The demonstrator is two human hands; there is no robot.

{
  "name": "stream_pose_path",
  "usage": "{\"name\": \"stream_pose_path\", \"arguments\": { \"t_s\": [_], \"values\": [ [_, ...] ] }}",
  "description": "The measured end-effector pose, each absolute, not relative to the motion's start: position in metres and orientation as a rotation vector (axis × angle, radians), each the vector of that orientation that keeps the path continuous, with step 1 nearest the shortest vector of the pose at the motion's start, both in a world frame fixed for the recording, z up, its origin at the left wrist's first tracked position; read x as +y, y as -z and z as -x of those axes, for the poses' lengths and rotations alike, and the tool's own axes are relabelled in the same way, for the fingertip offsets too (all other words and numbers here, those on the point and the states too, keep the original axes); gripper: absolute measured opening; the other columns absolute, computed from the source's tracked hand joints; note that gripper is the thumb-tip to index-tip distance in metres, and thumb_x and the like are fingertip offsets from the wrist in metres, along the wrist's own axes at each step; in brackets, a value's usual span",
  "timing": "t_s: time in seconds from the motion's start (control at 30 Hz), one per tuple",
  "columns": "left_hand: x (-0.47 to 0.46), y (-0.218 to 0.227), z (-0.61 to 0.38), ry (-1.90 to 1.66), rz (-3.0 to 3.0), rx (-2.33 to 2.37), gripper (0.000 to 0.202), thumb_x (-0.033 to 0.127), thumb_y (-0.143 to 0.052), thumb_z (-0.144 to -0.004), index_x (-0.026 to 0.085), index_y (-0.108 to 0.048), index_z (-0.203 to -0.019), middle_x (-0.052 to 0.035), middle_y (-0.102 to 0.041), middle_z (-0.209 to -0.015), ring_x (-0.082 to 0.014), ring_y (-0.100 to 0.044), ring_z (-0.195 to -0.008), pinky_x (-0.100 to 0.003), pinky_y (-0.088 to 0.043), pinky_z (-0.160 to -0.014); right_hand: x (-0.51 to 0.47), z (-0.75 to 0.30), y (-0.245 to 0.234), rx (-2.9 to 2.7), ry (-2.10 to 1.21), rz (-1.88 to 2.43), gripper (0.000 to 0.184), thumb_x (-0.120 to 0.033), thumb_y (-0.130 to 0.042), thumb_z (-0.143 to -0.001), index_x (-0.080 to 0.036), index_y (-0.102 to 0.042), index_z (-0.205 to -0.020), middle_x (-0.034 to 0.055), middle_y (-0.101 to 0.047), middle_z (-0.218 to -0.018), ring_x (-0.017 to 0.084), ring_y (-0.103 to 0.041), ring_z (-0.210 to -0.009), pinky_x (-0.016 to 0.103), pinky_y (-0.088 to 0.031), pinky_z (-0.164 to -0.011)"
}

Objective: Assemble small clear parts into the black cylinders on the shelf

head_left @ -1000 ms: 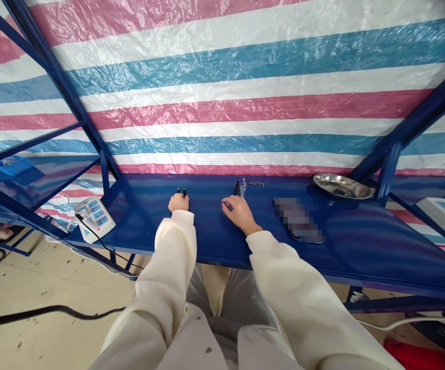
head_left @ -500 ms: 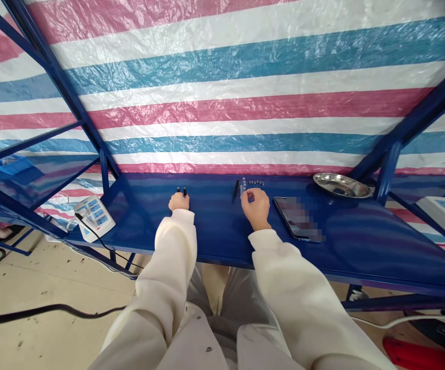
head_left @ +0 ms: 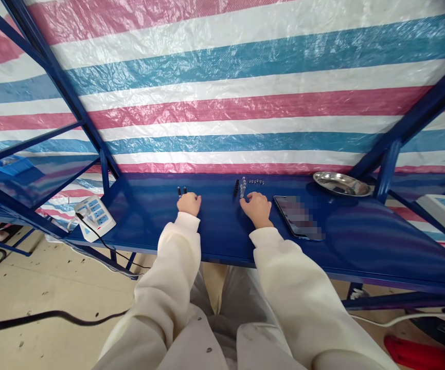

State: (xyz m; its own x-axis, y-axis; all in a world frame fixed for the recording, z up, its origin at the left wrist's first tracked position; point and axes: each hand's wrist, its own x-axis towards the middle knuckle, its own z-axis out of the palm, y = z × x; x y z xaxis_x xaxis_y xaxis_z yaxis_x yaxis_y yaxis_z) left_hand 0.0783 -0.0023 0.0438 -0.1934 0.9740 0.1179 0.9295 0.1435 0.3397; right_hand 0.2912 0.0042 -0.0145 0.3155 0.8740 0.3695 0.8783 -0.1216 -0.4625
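My left hand (head_left: pixel 190 203) is over the blue tabletop, just right of and in front of two small black-topped cylinders (head_left: pixel 182 191) standing upright. Its fingers are loosely curled with the thumb apart, and nothing shows in it; the fingertips are partly hidden. My right hand (head_left: pixel 257 206) lies at the near end of a row of small clear pieces (head_left: pixel 243 186), thumb and forefinger apart. Whether it touches the nearest piece is too small to tell. Left of that row is a line of small black pieces (head_left: pixel 236 187). Several small shiny pieces (head_left: pixel 256 182) form a short row behind my right hand.
A phone (head_left: pixel 297 218) lies right of my right hand. An oval metal tray (head_left: pixel 341 185) sits at the back right. On the left end of the blue table (head_left: pixel 218 236) is a white power strip (head_left: pixel 95 218) with a black cord. Blue frame posts flank both sides.
My left hand has drawn back to the right from the two black-topped cylinders, which both show more fully. My right hand's thumb and forefinger have spread, and it sits slightly lower.
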Motion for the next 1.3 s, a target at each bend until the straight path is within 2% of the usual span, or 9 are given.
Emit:
{"name": "stream_pose_path", "arguments": {
  "t_s": [0.1,0.2,0.3,0.4,0.6,0.77,0.93,1.1,1.3],
  "values": [
    [-0.015,-0.042,-0.111,-0.496,-2.323,1.966,0.033,0.034,-0.037,-0.091,0.021,-0.065,-0.102,-0.0088,-0.067,-0.095,-0.0199,-0.061,-0.091,-0.028,-0.045,-0.074,0.007,-0.29,0.015,-1.591,-0.028,2.021,0.023,-0.031,-0.05,-0.077,-0.015,-0.062,-0.087,0.0131,-0.063,-0.094,0.026,-0.053,-0.092,0.035,-0.033,-0.074],
    [-0.016,-0.035,-0.142,-0.407,-2.653,1.681,0.043,0.027,-0.036,-0.091,0.019,-0.042,-0.133,-0.0099,-0.059,-0.113,-0.0194,-0.054,-0.1,-0.027,-0.044,-0.076,0.009,-0.289,0.015,-1.61,-0.068,2.057,0.026,-0.033,-0.05,-0.078,-0.014,-0.063,-0.09,0.0123,-0.063,-0.097,0.026,-0.053,-0.095,0.035,-0.033,-0.076],
    [-0.007,-0.026,-0.161,-0.302,-2.731,1.638,0.052,0.022,-0.034,-0.091,0.018,-0.025,-0.141,-0.012,-0.054,-0.117,-0.0212,-0.05,-0.102,-0.03,-0.043,-0.076,0.01,-0.289,0.016,-1.622,-0.073,2.07,0.026,-0.032,-0.049,-0.079,-0.014,-0.064,-0.091,0.0127,-0.063,-0.099,0.025,-0.053,-0.096,0.035,-0.033,-0.077],
    [0.006,-0.018,-0.169,-0.29,-2.722,1.672,0.055,0.017,-0.034,-0.089,0.02,-0.02,-0.143,-0.012,-0.05,-0.119,-0.0219,-0.048,-0.104,-0.032,-0.041,-0.076,0.011,-0.289,0.017,-1.629,-0.062,2.071,0.026,-0.03,-0.049,-0.079,-0.014,-0.064,-0.093,0.0134,-0.063,-0.099,0.026,-0.053,-0.096,0.035,-0.033,-0.077],
    [0.023,-0.012,-0.173,-0.34,-2.735,1.681,0.045,0.013,-0.032,-0.089,0.017,-0.038,-0.134,-0.0126,-0.054,-0.114,-0.0223,-0.051,-0.101,-0.034,-0.041,-0.078,0.012,-0.288,0.019,-1.614,-0.042,2.051,0.025,-0.028,-0.048,-0.079,-0.014,-0.064,-0.091,0.013,-0.063,-0.098,0.025,-0.053,-0.094,0.034,-0.033,-0.075],
    [0.024,-0.018,-0.167,-0.531,-2.655,1.714,0.024,0.02,-0.041,-0.089,0.014,-0.062,-0.098,-0.0103,-0.063,-0.097,-0.0214,-0.056,-0.091,-0.032,-0.042,-0.076,0.013,-0.288,0.019,-1.602,-0.058,2.056,0.026,-0.03,-0.049,-0.079,-0.014,-0.065,-0.092,0.0127,-0.064,-0.098,0.026,-0.053,-0.094,0.035,-0.033,-0.075],
    [0.019,-0.022,-0.138,-0.954,-2.414,1.663,0.014,0.024,-0.054,-0.083,0.018,-0.065,-0.089,-0.0072,-0.066,-0.087,-0.0188,-0.058,-0.083,-0.029,-0.044,-0.072,0.016,-0.288,0.019,-1.594,-0.095,2.068,0.027,-0.032,-0.049,-0.08,-0.014,-0.066,-0.092,0.0129,-0.064,-0.099,0.027,-0.053,-0.095,0.036,-0.034,-0.077],
    [0.018,-0.01,-0.106,-1.365,-2.114,1.501,0.012,0.026,-0.06,-0.078,0.016,-0.066,-0.082,-0.0047,-0.066,-0.077,-0.0138,-0.057,-0.065,-0.027,-0.047,-0.066,0.022,-0.29,0.023,-1.565,-0.127,2.083,0.028,-0.034,-0.05,-0.08,-0.015,-0.066,-0.093,0.0124,-0.065,-0.099,0.027,-0.054,-0.097,0.037,-0.035,-0.079],
    [0.018,0.008,-0.094,-1.642,-1.833,1.398,0.014,0.03,-0.063,-0.074,0.017,-0.066,-0.078,-0.003,-0.064,-0.071,-0.0112,-0.055,-0.058,-0.026,-0.049,-0.061,0.026,-0.291,0.022,-1.54,-0.174,2.106,0.028,-0.033,-0.052,-0.079,-0.017,-0.067,-0.095,0.0111,-0.066,-0.098,0.025,-0.055,-0.096,0.037,-0.036,-0.08]
  ]
}}
